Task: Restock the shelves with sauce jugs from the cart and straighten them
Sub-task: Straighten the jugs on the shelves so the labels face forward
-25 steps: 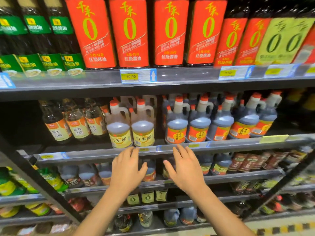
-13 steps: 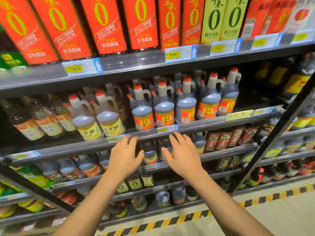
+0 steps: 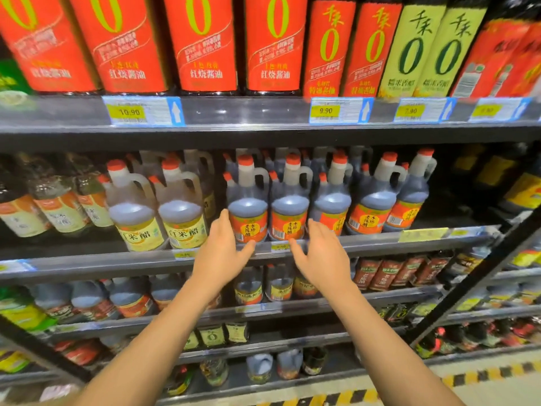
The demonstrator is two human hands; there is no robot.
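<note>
A row of dark vinegar jugs [image 3: 248,209] with red caps and orange labels stands at the front of the middle shelf [image 3: 380,238], with more jugs behind them. Left of them are two pale jugs with yellow labels [image 3: 184,221]. My left hand [image 3: 219,253] reaches up with straight fingers beside the left edge of the leftmost dark jug. My right hand [image 3: 319,253] is spread open just right of the second dark jug [image 3: 288,212]. Both hands hold nothing, and whether they touch the jugs is unclear.
Tall red-labelled soy sauce bottles [image 3: 202,45] fill the top shelf above price tags [image 3: 128,111]. Smaller bottles [image 3: 61,206] stand at the far left of the middle shelf. Lower shelves hold more jugs and pouches [image 3: 392,273]. A black and yellow floor stripe [image 3: 480,376] runs below.
Both hands have risen from below the shelf edge to the two leftmost dark jugs and spread apart around them. The view has moved closer and shifted.
</note>
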